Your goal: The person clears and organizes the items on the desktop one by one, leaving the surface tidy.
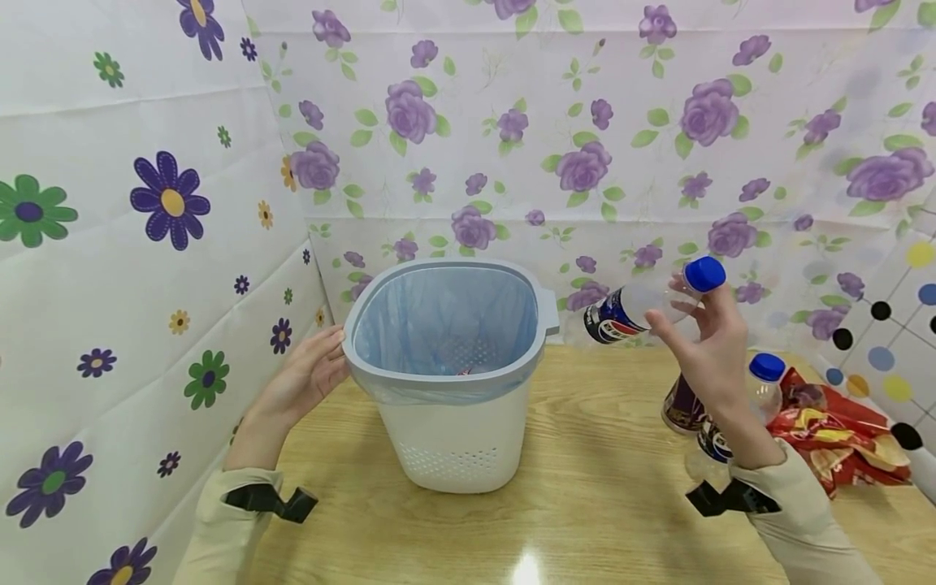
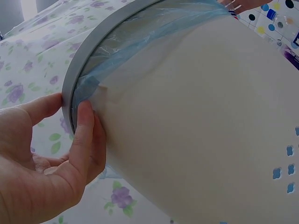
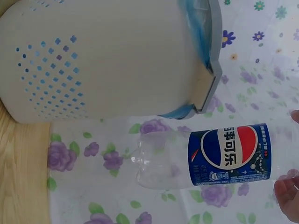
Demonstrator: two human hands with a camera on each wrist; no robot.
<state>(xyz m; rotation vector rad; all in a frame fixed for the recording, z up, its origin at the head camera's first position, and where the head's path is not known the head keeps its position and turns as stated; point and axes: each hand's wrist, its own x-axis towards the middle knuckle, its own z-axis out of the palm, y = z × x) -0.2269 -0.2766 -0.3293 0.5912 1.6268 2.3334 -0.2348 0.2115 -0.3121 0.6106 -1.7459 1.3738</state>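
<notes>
A white trash bin (image 1: pixel 457 431) with a grey rim and a blue plastic bag liner (image 1: pixel 387 325) stands on the wooden table. My left hand (image 1: pixel 310 374) pinches the rim at its left side, thumb and fingers on the lip in the left wrist view. To the right of the bin, my right hand (image 1: pixel 712 357) grips a clear plastic Pepsi bottle (image 1: pixel 617 317) near its blue cap. Raised above the table, the bottle tilts so its base points toward the bin. In the right wrist view its blue label (image 3: pixel 229 154) shows, with no drink inside.
Behind my right forearm stand a second blue-capped bottle (image 1: pixel 766 390) and a dark purple container (image 1: pixel 682 406). Crumpled red snack bags (image 1: pixel 841 439) lie at the far right. Flower-printed sheets (image 1: pixel 512 162) hang behind and to the left of the table.
</notes>
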